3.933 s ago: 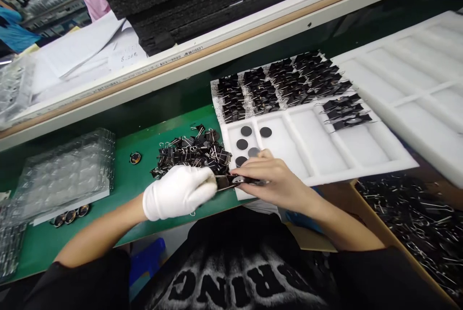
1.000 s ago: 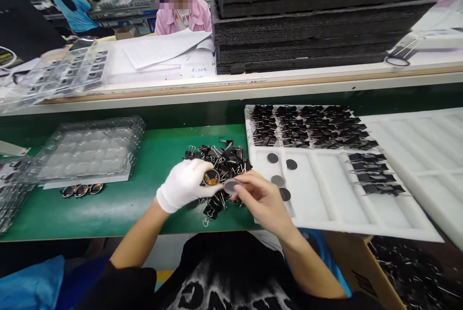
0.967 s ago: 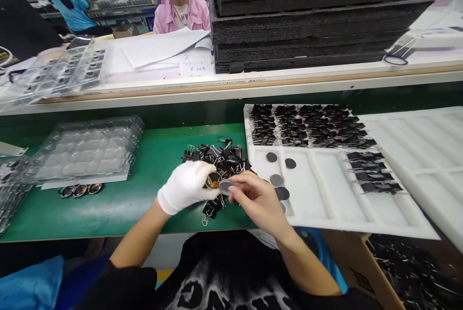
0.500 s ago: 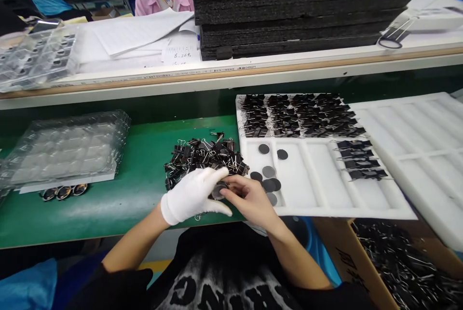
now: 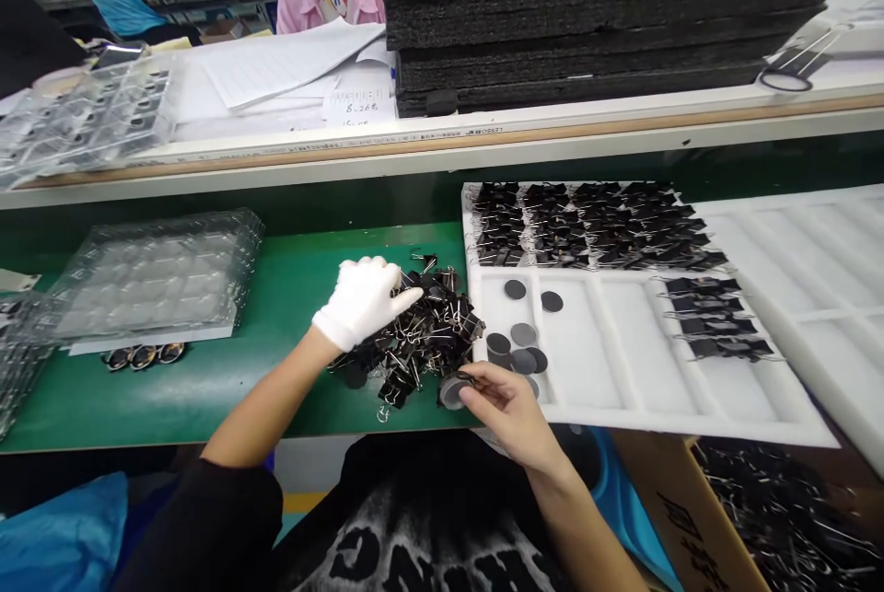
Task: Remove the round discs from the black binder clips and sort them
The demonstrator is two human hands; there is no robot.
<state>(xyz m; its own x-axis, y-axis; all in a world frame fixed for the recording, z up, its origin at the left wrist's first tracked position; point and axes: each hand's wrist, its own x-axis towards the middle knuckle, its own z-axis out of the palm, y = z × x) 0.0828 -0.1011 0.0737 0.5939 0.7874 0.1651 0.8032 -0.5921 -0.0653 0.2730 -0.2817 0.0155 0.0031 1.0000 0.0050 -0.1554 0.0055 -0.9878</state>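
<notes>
My left hand (image 5: pixel 360 300), in a white glove, is over the left side of a pile of black binder clips (image 5: pixel 435 325) with wire handles. Its thumb stands apart from the bent fingers, and I see nothing held in it. My bare right hand (image 5: pixel 511 412) pinches a grey round disc (image 5: pixel 452 392) at the front of the pile. Something dark shows at the disc's edge, too small to make out. Beside this hand, several loose grey discs (image 5: pixel 523 334) lie in the left compartments of a white foam tray (image 5: pixel 632 343).
Rows of black clips (image 5: pixel 594 224) fill the tray's back half, with a shorter column (image 5: pixel 718 316) at right. Another foam tray (image 5: pixel 821 279) adjoins it. Clear plastic trays (image 5: pixel 166 274) are stacked left. A carton of clips (image 5: pixel 794 518) stands below right. A shelf edge (image 5: pixel 414 150) runs across the back.
My left hand has left the disc and moved up and left onto the clip pile. My right hand, still pinching the disc, has shifted slightly right and nearer to me.
</notes>
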